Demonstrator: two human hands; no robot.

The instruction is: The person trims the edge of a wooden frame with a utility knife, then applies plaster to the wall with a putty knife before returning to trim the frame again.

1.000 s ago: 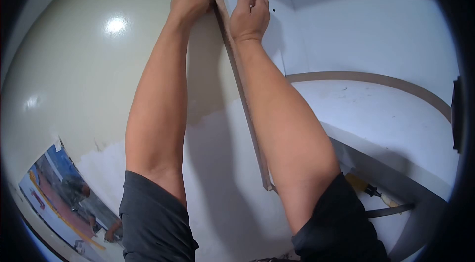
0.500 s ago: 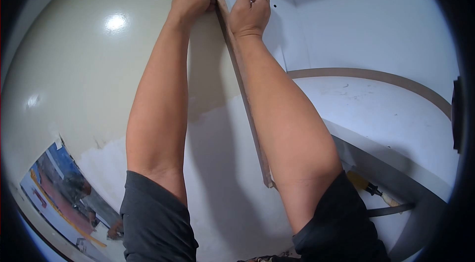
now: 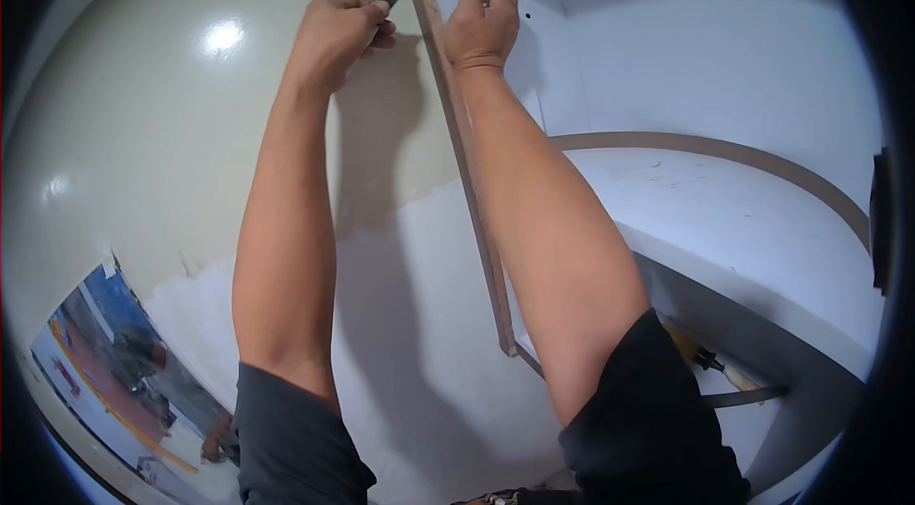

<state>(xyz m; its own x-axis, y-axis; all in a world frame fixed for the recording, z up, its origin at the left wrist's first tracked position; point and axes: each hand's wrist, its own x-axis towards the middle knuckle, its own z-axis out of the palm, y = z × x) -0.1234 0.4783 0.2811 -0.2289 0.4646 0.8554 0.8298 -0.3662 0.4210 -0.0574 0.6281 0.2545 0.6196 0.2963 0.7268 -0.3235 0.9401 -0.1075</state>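
Observation:
My left hand (image 3: pixel 341 36) is up near the top, pinching a small dark pointed blade (image 3: pixel 390 4) between thumb and fingers. Its tip points right and stands apart from the brown edge strip (image 3: pixel 456 138) of the upright panel. On the other side of that strip is my right hand (image 3: pixel 481 21), its fingers curled closed against the panel edge. What those fingers hold, if anything, is hidden. A glossy cream sheet (image 3: pixel 181 124) spreads out left of the strip, with a matte white area (image 3: pixel 410 295) below it.
At the right a curved white shelf (image 3: pixel 724 210) with a brown rim juts out, with scraps lying on it. Below it sits a yellow and black tool (image 3: pixel 694 351). A mirror-like patch (image 3: pixel 133 372) at lower left reflects a person.
My left hand has drawn away from the brown strip to the left and slightly down, and the dark blade now shows in its fingers. My right hand has barely moved.

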